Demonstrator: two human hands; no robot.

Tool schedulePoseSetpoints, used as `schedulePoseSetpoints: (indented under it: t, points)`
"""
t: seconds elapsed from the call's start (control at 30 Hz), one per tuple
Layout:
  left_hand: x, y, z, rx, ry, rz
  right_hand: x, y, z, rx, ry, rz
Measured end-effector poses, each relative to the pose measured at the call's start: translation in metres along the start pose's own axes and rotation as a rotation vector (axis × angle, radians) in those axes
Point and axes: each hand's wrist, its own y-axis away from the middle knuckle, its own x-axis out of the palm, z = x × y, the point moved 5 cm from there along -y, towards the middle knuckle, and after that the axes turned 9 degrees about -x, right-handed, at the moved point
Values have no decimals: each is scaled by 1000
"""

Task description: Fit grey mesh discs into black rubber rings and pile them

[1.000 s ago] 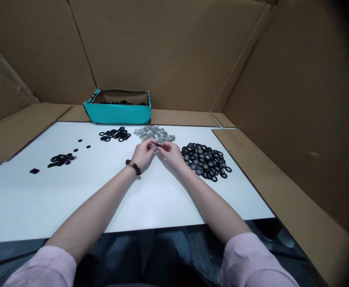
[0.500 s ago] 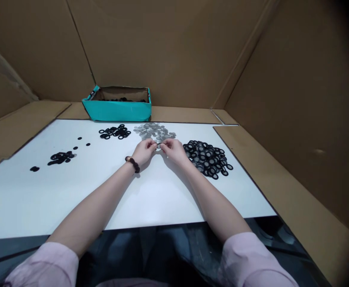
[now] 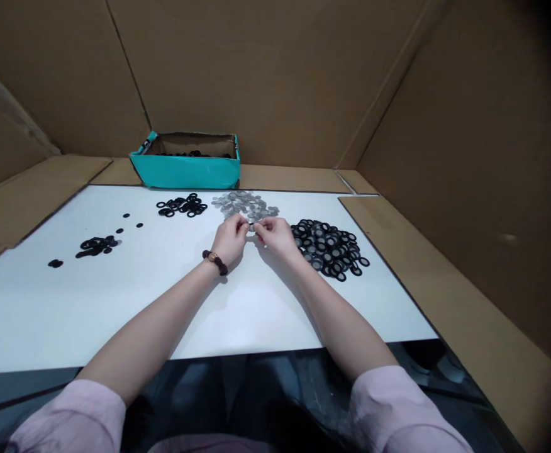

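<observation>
Between my fingertips is a small black ring with a pale grey centre (image 3: 251,227), partly hidden by the fingers. My left hand (image 3: 231,238), with a dark bead bracelet (image 3: 215,261) at the wrist, pinches its left side. My right hand (image 3: 275,236) pinches the right side. Just beyond both hands lies a heap of translucent grey discs (image 3: 242,205). Next to my right hand is a large pile of black rings with grey centres (image 3: 329,247). Open black rings (image 3: 181,206) lie farther back, to the left of the grey discs.
A turquoise open box (image 3: 188,172) holding dark pieces stands at the back. Black discs (image 3: 97,246) lie in a cluster at the left of the white table (image 3: 129,314), with a few loose ones around. Cardboard walls (image 3: 275,82) enclose the back and sides.
My left hand has turned slightly at the wrist and its bracelet has shifted right. Both hands still hold the small ring at nearly the same spot.
</observation>
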Motion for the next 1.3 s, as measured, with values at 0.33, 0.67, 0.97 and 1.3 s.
schedulePoseSetpoints:
  t: [0.33, 0.67, 0.97, 1.3]
  points:
    - [2, 1, -2, 104, -104, 30, -2, 1, 0, 38, 37, -25]
    - [5, -7, 4, 236, -274, 291, 3, 7, 0, 172, -48, 302]
    - [6, -5, -1, 64, -166, 121, -5, 12, 35, -141, 334, 125]
    - [5, -9, 8, -80, 189, 375, 8, 4, 12, 47, -142, 339]
